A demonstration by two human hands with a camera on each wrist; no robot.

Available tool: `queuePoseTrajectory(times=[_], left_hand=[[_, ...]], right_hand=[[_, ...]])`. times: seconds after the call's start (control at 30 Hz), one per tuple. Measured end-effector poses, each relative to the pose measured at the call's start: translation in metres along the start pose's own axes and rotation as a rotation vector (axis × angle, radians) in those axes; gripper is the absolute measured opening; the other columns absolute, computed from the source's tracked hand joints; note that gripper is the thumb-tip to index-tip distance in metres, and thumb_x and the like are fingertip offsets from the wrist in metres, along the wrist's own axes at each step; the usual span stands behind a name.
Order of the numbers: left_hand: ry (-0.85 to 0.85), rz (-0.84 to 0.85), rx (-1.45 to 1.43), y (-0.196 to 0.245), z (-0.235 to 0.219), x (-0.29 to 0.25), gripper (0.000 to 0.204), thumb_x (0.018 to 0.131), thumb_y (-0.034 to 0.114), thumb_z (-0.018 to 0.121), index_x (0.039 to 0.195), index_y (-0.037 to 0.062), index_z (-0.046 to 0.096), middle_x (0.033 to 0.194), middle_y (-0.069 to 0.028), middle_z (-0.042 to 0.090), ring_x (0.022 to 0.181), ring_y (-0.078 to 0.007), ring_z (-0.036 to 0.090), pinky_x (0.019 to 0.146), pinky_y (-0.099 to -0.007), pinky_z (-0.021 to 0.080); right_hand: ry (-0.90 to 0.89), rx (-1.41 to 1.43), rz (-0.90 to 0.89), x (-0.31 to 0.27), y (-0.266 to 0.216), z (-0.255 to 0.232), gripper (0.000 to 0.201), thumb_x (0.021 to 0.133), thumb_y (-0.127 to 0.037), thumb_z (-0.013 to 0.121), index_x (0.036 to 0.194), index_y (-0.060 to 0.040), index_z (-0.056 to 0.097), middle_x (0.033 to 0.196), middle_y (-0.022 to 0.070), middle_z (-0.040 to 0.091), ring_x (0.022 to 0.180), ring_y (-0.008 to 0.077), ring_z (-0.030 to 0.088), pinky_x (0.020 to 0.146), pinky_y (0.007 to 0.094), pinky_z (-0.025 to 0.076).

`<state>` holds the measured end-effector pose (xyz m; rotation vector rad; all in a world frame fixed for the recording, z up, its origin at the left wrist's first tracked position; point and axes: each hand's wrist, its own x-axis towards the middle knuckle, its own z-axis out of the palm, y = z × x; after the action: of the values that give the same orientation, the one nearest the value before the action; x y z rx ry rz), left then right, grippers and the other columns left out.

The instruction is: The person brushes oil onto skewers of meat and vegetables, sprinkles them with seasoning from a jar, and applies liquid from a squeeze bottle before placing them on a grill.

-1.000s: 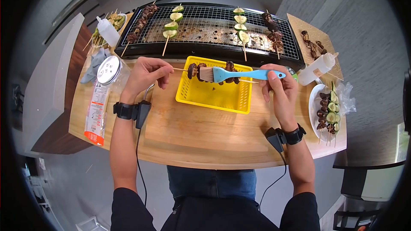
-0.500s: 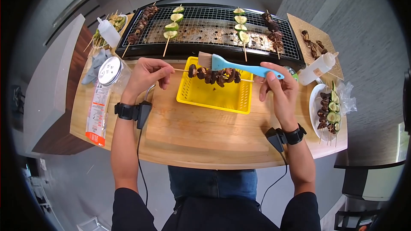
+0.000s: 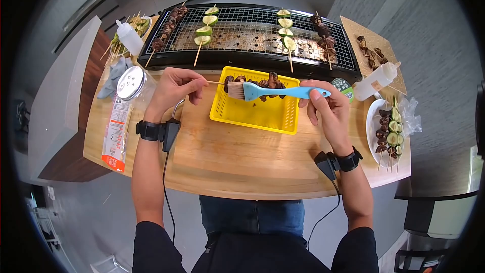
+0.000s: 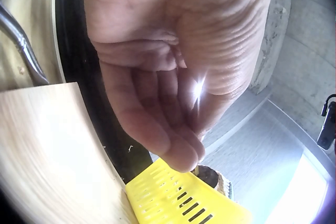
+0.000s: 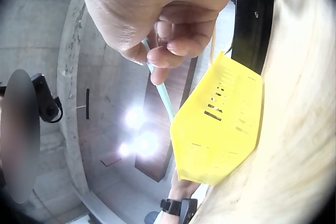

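Observation:
My left hand pinches the end of a wooden skewer threaded with dark brown mushroom-like pieces, held level over a yellow basket. Between the thumb and fingers of my right hand is the handle of a light blue basting brush. Its bristles lie across the left part of the skewered pieces and cover some of them. In the left wrist view, a dark piece shows just beyond the fingertips, above the basket wall. The brush handle also appears in the right wrist view.
Behind the basket stands a black grill bearing several skewers. A shaker jar, squeeze bottle and seasoning packet are at left. Another squeeze bottle and a plate of skewers stand at right.
The brush lifted above the skewer half a second ago, then came down onto its left part. My left hand keeps its hold on the skewer, nearly still.

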<state>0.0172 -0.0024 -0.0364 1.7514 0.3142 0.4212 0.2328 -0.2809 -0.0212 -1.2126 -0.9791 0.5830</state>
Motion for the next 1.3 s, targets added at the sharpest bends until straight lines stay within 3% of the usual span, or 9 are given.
queuePoseTrajectory(times=[0.67, 1.3], left_hand=[[-0.036, -0.097, 0.056, 0.006, 0.004, -0.001, 0.016, 0.089, 0.014, 0.066, 0.089, -0.0021, 0.069, 0.066, -0.0044, 0.065, 0.054, -0.0092, 0.061, 0.048, -0.0194, 0.047], [-0.046, -0.09, 0.073, 0.003, 0.001, 0.0, 0.018, 0.092, 0.013, 0.061, 0.091, -0.0032, 0.068, 0.068, -0.0058, 0.066, 0.055, -0.0102, 0.063, 0.048, -0.02, 0.048]], right_hand=[[0.328, -0.039, -0.053, 0.003, 0.0, -0.009, 0.016, 0.096, -0.013, 0.053, 0.102, -0.003, 0.065, 0.065, -0.0027, 0.056, 0.047, -0.0006, 0.04, 0.04, 0.0166, 0.026], [0.371, -0.012, -0.021, 0.007, -0.001, -0.018, 0.019, 0.098, -0.018, 0.052, 0.097, -0.0035, 0.065, 0.061, -0.0039, 0.053, 0.046, -0.0004, 0.039, 0.04, 0.017, 0.027]])
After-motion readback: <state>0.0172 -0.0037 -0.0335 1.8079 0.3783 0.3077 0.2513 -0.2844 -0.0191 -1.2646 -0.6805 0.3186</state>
